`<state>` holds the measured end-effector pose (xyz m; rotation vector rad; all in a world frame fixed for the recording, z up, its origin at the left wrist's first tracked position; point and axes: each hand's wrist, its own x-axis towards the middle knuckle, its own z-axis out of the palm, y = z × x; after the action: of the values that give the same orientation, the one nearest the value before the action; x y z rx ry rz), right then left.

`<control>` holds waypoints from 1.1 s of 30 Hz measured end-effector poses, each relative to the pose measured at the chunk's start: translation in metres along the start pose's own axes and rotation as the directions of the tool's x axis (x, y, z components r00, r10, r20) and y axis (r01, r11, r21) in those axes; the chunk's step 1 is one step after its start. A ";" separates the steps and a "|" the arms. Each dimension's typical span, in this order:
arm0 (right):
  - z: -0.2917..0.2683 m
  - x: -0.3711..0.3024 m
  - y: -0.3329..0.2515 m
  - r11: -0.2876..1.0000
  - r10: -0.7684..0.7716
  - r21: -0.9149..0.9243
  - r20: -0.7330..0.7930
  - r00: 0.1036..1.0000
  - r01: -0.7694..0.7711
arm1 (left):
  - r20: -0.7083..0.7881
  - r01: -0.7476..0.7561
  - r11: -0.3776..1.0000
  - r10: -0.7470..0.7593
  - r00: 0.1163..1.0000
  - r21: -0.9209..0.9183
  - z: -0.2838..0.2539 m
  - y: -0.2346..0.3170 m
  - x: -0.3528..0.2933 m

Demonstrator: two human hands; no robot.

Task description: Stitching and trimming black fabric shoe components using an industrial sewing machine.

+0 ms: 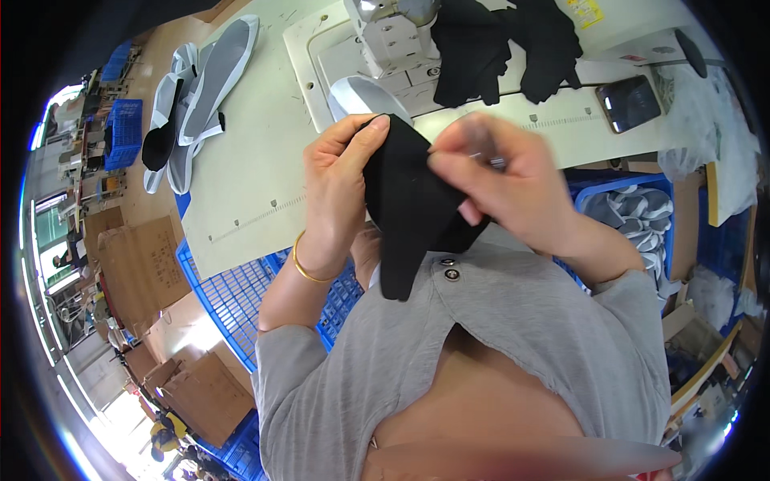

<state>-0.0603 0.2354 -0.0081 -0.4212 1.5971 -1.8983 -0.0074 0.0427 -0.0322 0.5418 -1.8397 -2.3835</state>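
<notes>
A black fabric piece (413,188) hangs in front of my chest, its narrow end pointing down. My left hand (341,164) is closed on its upper left edge, thumb pressed over the cloth. My right hand (509,180), blurred by motion, has its fingers pinched at the right edge of the same piece. A small shiny metal thing (496,163) shows among the right fingers, too smeared to name. Just beyond the cloth, a grey sole-shaped piece with a white border (365,94) lies by the sewing machine (389,40), partly covered by the black piece.
Several grey-and-white slipper pieces (212,84) lie at the table's left. More black fabric pieces (473,52) are at the back, with a phone (628,104) to their right. A blue basket (220,301) stands below the table edge; a blue crate (589,191) holds grey-white pieces.
</notes>
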 end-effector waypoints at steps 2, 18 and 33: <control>0.009 0.010 0.022 0.997 0.017 -0.069 -0.004 1.000 -0.017 | 0.012 -0.020 0.994 0.022 1.000 -0.104 -0.002 -0.007 -0.001; 0.016 0.023 0.035 0.992 -0.057 -0.115 -0.067 0.996 0.049 | 0.060 -0.026 0.984 0.037 0.998 -0.174 -0.008 -0.012 -0.007; 0.006 0.021 0.046 0.632 -0.555 -0.638 0.024 0.831 0.440 | 0.006 -0.182 0.982 0.182 0.983 0.044 -0.007 -0.017 -0.011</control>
<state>-0.0607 0.2136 -0.0539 -1.1135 2.4343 -1.7469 0.0078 0.0441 -0.0474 0.3571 -1.8595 -2.2312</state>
